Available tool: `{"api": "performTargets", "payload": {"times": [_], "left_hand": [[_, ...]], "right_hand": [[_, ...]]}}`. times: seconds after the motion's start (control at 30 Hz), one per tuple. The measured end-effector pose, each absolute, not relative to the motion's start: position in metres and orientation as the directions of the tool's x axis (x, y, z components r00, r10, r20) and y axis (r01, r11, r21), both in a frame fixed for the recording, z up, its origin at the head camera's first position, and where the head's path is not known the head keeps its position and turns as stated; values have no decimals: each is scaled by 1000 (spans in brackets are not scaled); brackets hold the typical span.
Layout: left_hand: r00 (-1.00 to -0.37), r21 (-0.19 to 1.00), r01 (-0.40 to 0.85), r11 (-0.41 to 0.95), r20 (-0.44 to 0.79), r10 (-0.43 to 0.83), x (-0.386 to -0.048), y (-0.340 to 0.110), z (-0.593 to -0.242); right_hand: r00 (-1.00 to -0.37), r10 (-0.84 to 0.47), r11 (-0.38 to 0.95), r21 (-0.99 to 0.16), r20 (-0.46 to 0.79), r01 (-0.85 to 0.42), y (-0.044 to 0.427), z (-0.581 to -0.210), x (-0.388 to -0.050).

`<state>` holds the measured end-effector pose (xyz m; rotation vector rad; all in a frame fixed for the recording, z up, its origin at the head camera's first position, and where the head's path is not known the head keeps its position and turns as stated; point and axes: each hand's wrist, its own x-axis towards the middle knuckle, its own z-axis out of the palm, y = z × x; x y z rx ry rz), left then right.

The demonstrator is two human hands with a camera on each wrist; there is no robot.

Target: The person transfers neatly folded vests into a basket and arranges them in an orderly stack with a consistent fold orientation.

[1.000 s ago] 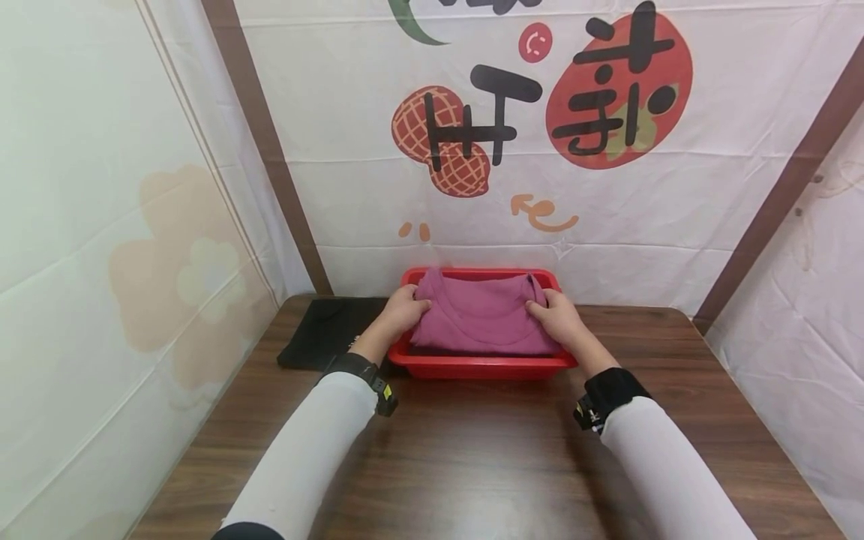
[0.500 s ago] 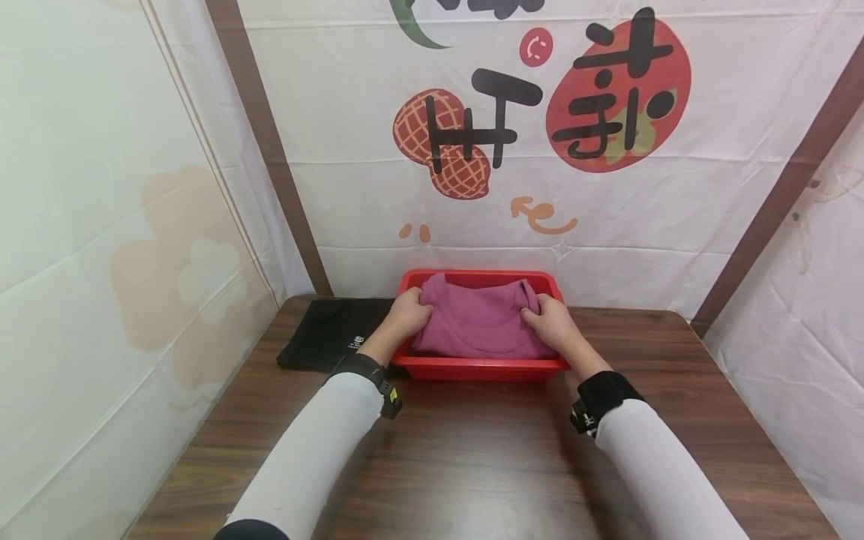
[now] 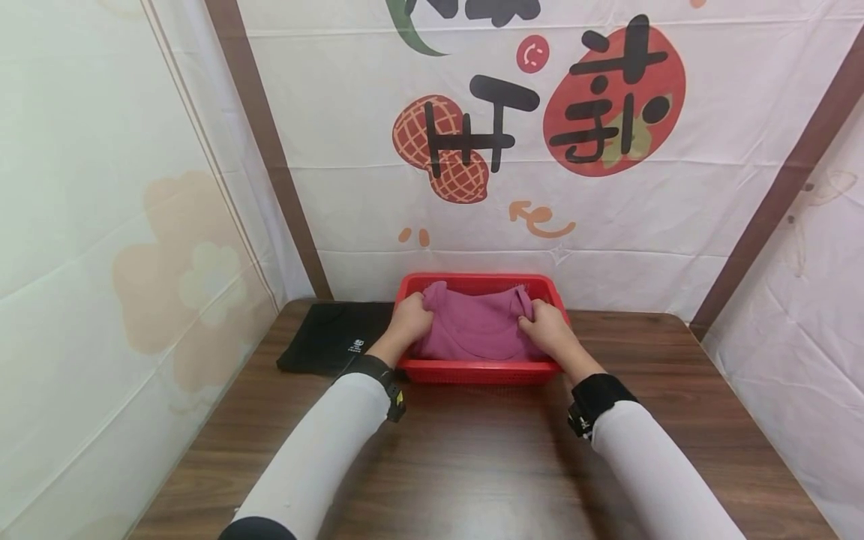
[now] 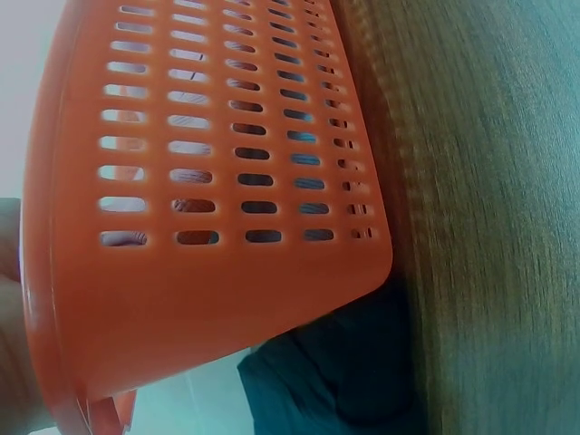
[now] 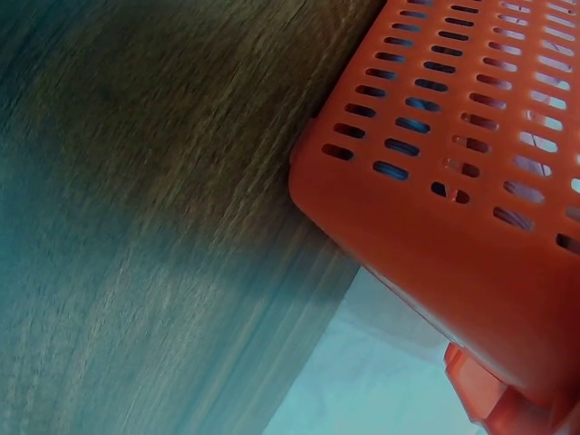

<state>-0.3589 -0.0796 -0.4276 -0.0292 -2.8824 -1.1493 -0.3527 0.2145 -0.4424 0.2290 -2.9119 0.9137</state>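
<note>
A folded mauve shirt (image 3: 478, 324) lies inside the red perforated basket (image 3: 481, 373) at the back of the table, its neckline curve facing up. My left hand (image 3: 410, 318) pinches the shirt's left edge, and my right hand (image 3: 548, 328) pinches its right edge; both reach in over the basket's sides. In the left wrist view the basket's slotted wall (image 4: 208, 299) fills much of the picture, with a sliver of my left hand (image 4: 16, 353) at the rim. The right wrist view has only the basket wall (image 5: 426, 240) and table, so the right fingers are hidden there.
A folded black garment (image 3: 327, 337) with small white print lies left of the basket, close to my left forearm. Behind the wooden table (image 3: 472, 457) hangs a white printed cloth wall (image 3: 364, 202), and similar cloth stands on both sides.
The shirt has sunk lower into the basket, leaving more of the back rim visible. Both hands have moved slightly inward and down with its edges.
</note>
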Motion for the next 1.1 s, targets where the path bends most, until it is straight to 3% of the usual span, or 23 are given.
{"api": "performTargets", "payload": {"times": [0.43, 0.67, 1.1], "left_hand": [[-997, 643, -15, 766, 47, -60, -357, -69, -438], [-994, 690, -101, 717, -42, -99, -357, -65, -450], [-989, 691, -150, 707, -90, -121, -359, -60, -449]], "right_hand": [[-995, -97, 860, -500, 37, -103, 211, -449, -354], [-992, -118, 887, -444, 45, -126, 207, -448, -353], [-990, -137, 919, -368, 39, -141, 207, -447, -354]]}}
